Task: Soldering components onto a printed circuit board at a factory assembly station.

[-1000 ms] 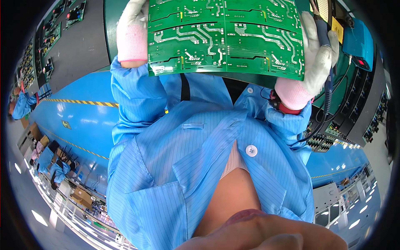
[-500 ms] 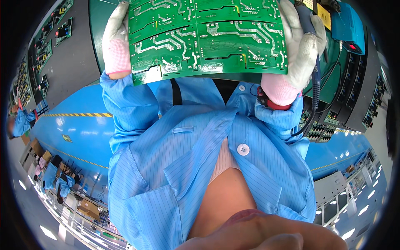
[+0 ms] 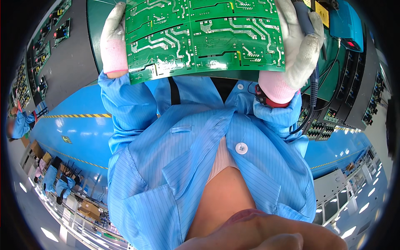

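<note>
A large green printed circuit board panel (image 3: 225, 52), its silvery solder tracks showing, spans the space between my hands. My left hand (image 3: 114, 35), in a white glove with a pink cuff, grips its left edge; a thin wire (image 3: 105, 2) runs off from those fingertips. The right edge rests against my gloved right hand (image 3: 301, 56), which is also closed around the dark blue handle of a soldering iron (image 3: 304, 20). From that handle a ribbed cable (image 3: 313, 89) hangs past my wrist. The iron's tip is out of the picture.
A blue soldering station (image 3: 346, 27) with a red light stands at the far right, near a yellow sponge (image 3: 321, 14). Racks of assembled boards (image 3: 354, 83) line the right side. Populated boards (image 3: 61, 31) lie on the dark surface at left. A co-worker's blue sleeve (image 3: 21, 125) shows farther left.
The board panel and both hands have shifted slightly left and up in the picture, with the whole view moving a little. Both grips look the same.
</note>
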`<state>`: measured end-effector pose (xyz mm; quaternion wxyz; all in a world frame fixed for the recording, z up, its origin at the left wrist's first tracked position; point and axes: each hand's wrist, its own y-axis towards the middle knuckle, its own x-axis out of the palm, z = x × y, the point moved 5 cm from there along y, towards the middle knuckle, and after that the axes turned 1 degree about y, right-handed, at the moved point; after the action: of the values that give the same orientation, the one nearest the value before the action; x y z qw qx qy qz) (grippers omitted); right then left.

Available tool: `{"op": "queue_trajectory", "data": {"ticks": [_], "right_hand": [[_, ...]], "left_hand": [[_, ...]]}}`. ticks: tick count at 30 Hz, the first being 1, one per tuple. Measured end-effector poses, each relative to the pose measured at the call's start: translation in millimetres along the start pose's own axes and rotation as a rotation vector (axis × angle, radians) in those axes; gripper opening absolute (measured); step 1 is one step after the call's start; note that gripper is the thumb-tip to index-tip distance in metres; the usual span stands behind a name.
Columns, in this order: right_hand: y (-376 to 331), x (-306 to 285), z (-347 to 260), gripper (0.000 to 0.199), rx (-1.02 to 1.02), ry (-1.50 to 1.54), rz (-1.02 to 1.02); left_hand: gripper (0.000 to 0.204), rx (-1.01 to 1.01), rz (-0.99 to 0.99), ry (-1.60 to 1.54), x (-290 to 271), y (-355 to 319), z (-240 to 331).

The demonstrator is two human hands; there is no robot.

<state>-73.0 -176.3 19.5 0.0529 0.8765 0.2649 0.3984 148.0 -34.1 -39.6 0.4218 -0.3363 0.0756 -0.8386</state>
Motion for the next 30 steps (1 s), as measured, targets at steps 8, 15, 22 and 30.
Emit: {"op": "queue_trajectory", "data": {"ticks": [8,15,22,30], "right_hand": [[0.9,-2.1,-3.7,0.057,-0.036,-0.149,0.076],[5.1,7.0,-6.1,0.06,-0.006,0.106,-0.027],[12.1,-2.1,2.9,0.061,-0.001,0.265,-0.197],[5.8,21.6,2.5,0.063,-0.024,0.097,-0.038]], "left_hand": [[0.021,-0.078,-0.144,-0.152,-0.6,5.9,-2.6],[0.021,-0.071,-0.137,-0.137,-7.1,6.4,-1.8],[0.023,-0.038,-0.093,-0.103,-3.9,0.9,2.9],[0.029,0.012,0.004,-0.037,-13.7,1.5,4.6]]}}
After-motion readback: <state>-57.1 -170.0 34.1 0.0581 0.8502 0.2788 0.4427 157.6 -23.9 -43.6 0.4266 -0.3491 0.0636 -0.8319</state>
